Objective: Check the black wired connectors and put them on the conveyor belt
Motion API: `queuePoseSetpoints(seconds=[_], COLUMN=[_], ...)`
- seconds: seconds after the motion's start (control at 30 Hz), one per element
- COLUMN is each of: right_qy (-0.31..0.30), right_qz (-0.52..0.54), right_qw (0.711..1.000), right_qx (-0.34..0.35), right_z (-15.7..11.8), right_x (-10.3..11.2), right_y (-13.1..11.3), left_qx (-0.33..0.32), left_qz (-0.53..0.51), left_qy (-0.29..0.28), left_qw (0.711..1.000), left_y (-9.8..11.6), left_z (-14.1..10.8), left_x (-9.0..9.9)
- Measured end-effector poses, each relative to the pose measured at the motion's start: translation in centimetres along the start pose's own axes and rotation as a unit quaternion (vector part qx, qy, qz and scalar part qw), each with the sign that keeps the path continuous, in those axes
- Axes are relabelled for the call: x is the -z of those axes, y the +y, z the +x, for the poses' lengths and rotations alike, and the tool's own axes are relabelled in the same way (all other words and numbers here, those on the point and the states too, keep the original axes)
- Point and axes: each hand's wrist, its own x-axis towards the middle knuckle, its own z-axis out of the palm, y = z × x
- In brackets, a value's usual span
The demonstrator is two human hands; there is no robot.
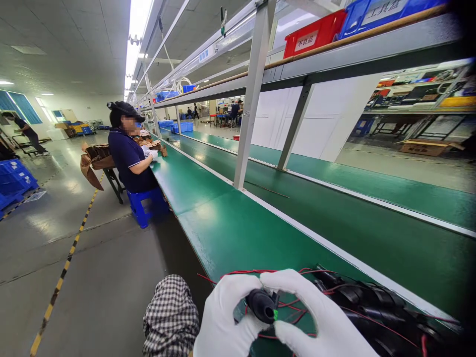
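Note:
My left hand (219,315), in a white glove, curls its fingers and thumb round a short black tubular part (261,305) with a hollow round end facing me. My right hand (327,317), also gloved in white, closes on the same part from the right, its thumb by a small green bit (275,315) at the rim. Thin red wires (297,303) run beneath and behind both hands. Beside my right hand lies a heap of black, rounded parts (372,302) with red wires among them.
A green workbench (208,213) stretches away, with a metal post (253,99) rising from its edge strip. Red (316,34) and blue (372,20) bins stand on the shelf above. A co-worker (128,148) sits farther along on a blue stool (143,206).

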Motion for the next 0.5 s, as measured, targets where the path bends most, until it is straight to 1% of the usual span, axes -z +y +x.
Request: queuePoseSetpoints(seconds=[0.07, 0.1, 0.17, 0.23, 0.3, 0.33, 0.4, 0.43, 0.5], right_qy=[0.006, 0.011, 0.015, -0.007, -0.035, -0.047, -0.056, -0.059, -0.074], right_qz=[-0.003, -0.001, 0.033, 0.124, 0.229, 0.268, 0.303, 0.308, 0.312], right_qw=[1.000, 1.000, 0.999, 0.992, 0.971, 0.961, 0.949, 0.947, 0.943], right_qx=[0.019, 0.023, 0.007, -0.027, -0.051, -0.057, -0.067, -0.075, -0.086], right_z=[0.1, 0.2, 0.5, 0.8, 1.0, 1.1, 1.2, 1.2, 1.2], right_x=[-0.4, -0.6, -0.6, -0.4, -0.2, -0.2, -0.3, -0.4, -0.5], right_y=[-0.3, -0.4, -0.6, -0.5, -0.2, 0.0, 0.3, 0.3, 0.1], left_qx=[-0.025, -0.045, -0.084, -0.115, -0.124, -0.119, -0.095, -0.075, -0.021], left_qz=[0.031, 0.056, 0.106, 0.152, 0.195, 0.213, 0.222, 0.207, 0.141], left_qy=[-0.001, 0.009, 0.051, 0.090, 0.117, 0.129, 0.153, 0.163, 0.155], left_qw=[0.999, 0.997, 0.990, 0.978, 0.966, 0.961, 0.958, 0.962, 0.978], left_y=[0.3, 0.3, 0.4, 0.4, 0.2, 0.1, 0.0, 0.0, 0.0], left_z=[0.1, 0.0, -0.2, -0.6, -1.0, -1.2, -1.6, -1.6, -1.5], left_x=[0.0, 0.0, -0.2, -0.6, -1.0, -1.2, -1.6, -1.7, -1.6])
